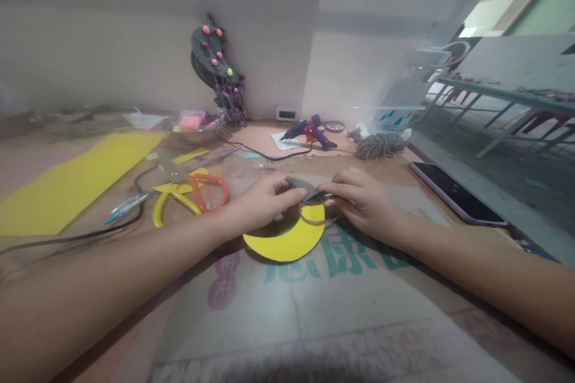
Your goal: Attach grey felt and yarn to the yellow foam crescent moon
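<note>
Both my hands meet at the middle of the table over a yellow crescent-shaped paper piece (287, 240). My left hand (260, 203) pinches the left end of a small grey felt piece (302, 187). My right hand (366, 200) pinches its right end, fingers closed. A thin wire ring (314, 219) lies on the yellow crescent just below the felt. The work rests on a printed cardboard sheet (323, 305).
Orange and yellow scissors (191, 191) lie left of my hands beside a yellow sheet (67, 182) and a pen (128, 204). A blue glue gun (309, 131), grey yarn (380, 145), a phone (456, 192) and a hanging grey ornament (215, 66) stand farther back.
</note>
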Tool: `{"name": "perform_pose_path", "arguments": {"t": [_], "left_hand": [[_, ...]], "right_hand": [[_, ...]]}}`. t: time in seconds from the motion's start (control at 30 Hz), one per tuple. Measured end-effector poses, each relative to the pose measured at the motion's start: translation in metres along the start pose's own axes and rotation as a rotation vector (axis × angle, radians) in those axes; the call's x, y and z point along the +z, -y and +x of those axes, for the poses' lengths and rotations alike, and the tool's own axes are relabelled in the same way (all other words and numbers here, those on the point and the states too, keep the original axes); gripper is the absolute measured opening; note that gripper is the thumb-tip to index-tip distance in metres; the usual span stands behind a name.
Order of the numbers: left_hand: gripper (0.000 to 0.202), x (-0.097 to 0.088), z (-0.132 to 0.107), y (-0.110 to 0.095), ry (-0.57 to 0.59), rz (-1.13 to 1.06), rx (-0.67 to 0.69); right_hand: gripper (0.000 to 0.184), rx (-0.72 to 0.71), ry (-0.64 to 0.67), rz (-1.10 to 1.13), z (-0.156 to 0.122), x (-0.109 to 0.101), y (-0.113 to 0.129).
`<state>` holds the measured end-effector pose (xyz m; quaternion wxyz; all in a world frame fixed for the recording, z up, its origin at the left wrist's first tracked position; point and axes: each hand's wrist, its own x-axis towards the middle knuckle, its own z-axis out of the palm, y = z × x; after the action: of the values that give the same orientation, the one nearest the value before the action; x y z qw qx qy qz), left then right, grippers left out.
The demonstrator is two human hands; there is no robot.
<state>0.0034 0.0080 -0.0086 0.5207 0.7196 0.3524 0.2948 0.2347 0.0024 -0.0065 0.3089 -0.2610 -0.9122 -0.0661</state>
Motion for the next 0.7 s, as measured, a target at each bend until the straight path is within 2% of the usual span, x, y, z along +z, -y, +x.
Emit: {"name": "perform_pose_path", "arguments": {"t": [0.27,0.47,0.57,0.7], "left_hand": [[0.028,-0.0004,0.001,0.0021,-0.006,0.006,0.002],[0.027,0.0009,0.001,-0.0001,-0.018,-0.023,-0.028],[0.027,0.0014,0.0003,-0.0021,-0.028,-0.023,-0.03],[0.028,0.0014,-0.001,-0.0028,-0.036,-0.033,-0.04]], "right_hand": [[0.02,0.019,0.0,0.048,-0.0009,0.0013,-0.003],[0.025,0.091,0.017,0.065,-0.0002,-0.001,-0.0009],[0.024,0.14,-0.032,0.074,0.0001,-0.0032,-0.0008],[0.024,0.229,-0.158,0.1,-0.0006,-0.007,-0.0024]]}}
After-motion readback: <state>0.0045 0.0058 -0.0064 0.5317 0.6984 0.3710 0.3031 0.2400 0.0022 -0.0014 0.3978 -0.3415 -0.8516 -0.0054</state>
